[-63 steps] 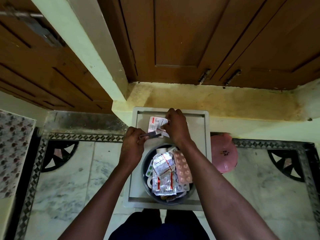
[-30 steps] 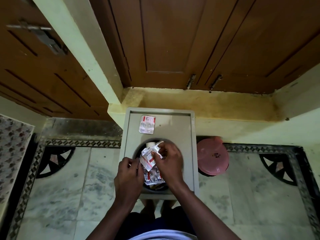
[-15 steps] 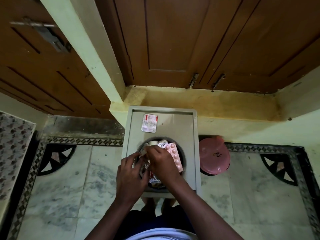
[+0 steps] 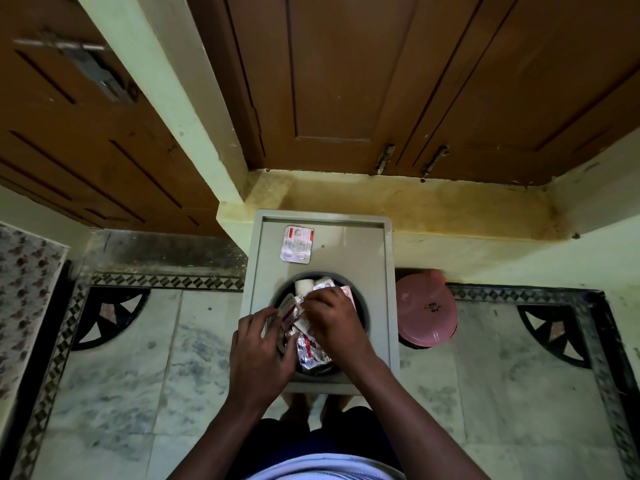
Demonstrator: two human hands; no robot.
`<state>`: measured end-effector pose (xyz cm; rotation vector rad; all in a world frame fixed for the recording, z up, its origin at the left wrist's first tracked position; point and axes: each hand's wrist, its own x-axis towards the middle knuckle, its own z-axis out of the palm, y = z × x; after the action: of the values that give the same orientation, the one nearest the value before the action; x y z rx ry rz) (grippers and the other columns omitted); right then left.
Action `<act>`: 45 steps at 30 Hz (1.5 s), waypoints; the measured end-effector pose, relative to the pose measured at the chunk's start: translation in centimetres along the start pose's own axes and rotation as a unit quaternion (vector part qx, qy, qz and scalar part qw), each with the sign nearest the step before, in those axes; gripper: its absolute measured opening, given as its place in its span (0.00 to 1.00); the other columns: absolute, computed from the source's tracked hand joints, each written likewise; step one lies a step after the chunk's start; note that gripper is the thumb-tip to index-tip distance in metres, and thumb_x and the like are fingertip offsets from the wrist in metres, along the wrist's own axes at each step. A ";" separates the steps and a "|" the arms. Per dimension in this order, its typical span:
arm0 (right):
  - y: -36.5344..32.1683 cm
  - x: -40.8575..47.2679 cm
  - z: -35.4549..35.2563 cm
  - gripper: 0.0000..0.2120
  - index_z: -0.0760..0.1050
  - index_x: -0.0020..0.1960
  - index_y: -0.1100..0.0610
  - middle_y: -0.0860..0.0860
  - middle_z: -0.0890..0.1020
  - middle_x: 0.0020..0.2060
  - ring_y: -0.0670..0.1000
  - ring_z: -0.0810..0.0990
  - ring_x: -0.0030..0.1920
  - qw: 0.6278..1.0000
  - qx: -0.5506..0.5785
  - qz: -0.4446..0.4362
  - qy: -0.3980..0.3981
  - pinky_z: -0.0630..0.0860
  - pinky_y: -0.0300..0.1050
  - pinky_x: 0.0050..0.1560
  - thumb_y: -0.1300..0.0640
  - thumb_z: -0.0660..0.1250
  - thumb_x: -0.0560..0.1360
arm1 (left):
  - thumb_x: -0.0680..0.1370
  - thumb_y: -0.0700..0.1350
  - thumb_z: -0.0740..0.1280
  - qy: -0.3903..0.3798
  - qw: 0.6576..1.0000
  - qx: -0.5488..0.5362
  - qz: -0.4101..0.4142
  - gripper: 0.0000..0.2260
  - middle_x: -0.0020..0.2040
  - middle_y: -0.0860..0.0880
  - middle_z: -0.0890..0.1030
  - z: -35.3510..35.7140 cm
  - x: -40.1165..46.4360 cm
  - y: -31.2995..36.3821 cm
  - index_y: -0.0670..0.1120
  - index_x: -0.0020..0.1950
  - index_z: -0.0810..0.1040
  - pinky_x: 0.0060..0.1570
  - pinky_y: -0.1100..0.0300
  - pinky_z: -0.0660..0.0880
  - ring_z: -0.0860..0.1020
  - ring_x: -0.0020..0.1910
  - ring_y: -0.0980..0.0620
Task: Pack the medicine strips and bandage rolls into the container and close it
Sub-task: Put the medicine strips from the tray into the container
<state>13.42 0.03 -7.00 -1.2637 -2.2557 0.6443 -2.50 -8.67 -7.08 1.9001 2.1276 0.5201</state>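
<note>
A round dark container (image 4: 364, 308) stands on a small grey stool (image 4: 360, 251), filled with silver and red medicine strips (image 4: 311, 356). A white bandage roll (image 4: 302, 285) shows at its far rim. Both hands are inside the container. My right hand (image 4: 332, 318) presses down on the strips, fingers curled over a crumpled silver one. My left hand (image 4: 261, 344) rests at the left rim, fingertips touching the strips' edges. One loose white and red strip (image 4: 297, 244) lies flat on the stool beyond the container.
A pink round lid (image 4: 426, 312) lies on the marble floor right of the stool. Brown wooden doors and a yellow step stand just behind the stool. A patterned cloth (image 4: 24, 299) is at the far left.
Both hands came back from the stool's far end and dropped into the container with strips. One strip stayed on the stool. The right hand now covers the pink strip seen a moment ago.
</note>
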 end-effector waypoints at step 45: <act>-2.1 -0.2 -4.6 0.11 0.77 0.52 0.52 0.47 0.83 0.41 0.43 0.83 0.40 0.929 0.231 0.266 0.116 0.78 0.35 0.40 0.62 0.76 0.74 | 0.81 0.47 0.65 -0.014 0.990 -0.124 0.068 0.17 0.66 0.46 0.79 0.0 1.1 -2.1 0.42 0.68 0.79 0.68 0.57 0.71 0.76 0.66 0.47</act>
<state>14.89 -0.35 -2.21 -1.5991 -1.4426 1.0763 -4.52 -7.78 -7.88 1.9064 1.8268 0.7434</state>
